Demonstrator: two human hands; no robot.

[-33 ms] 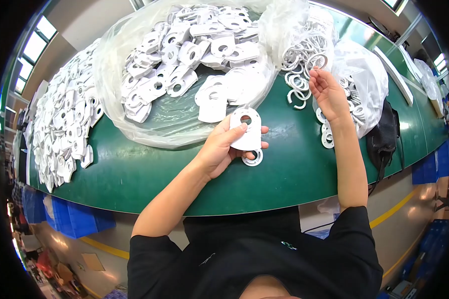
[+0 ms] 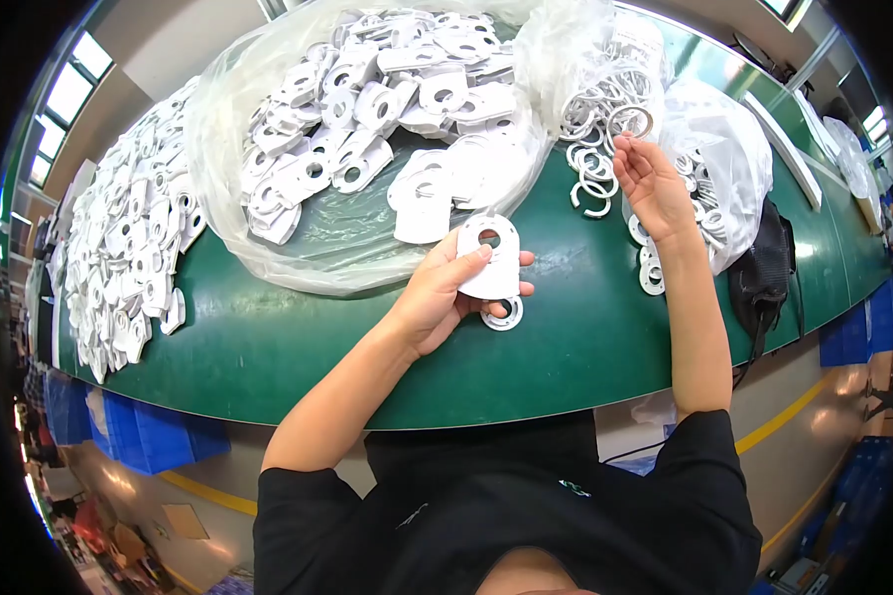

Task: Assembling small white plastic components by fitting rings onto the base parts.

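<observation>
My left hand (image 2: 439, 289) is closed on a white plastic plate (image 2: 490, 278), rounded at the top with a round hole, thumb across its face. Below that plate a small white flanged ring (image 2: 514, 319) shows by the fingertips; whether it is held or lies on the table I cannot tell. My right hand (image 2: 655, 188) is raised at the right, its fingertips pinching a thin white ring (image 2: 650, 121). Behind it lies a heap of similar white rings (image 2: 593, 164), partly in clear plastic.
A large clear plastic bag (image 2: 268, 273) full of white plates lies on the green table (image 2: 585, 347). More plates (image 2: 129, 248) are piled at the left. On the right sit another clear bag (image 2: 739, 149) with flanged rings and a black bag (image 2: 764, 263).
</observation>
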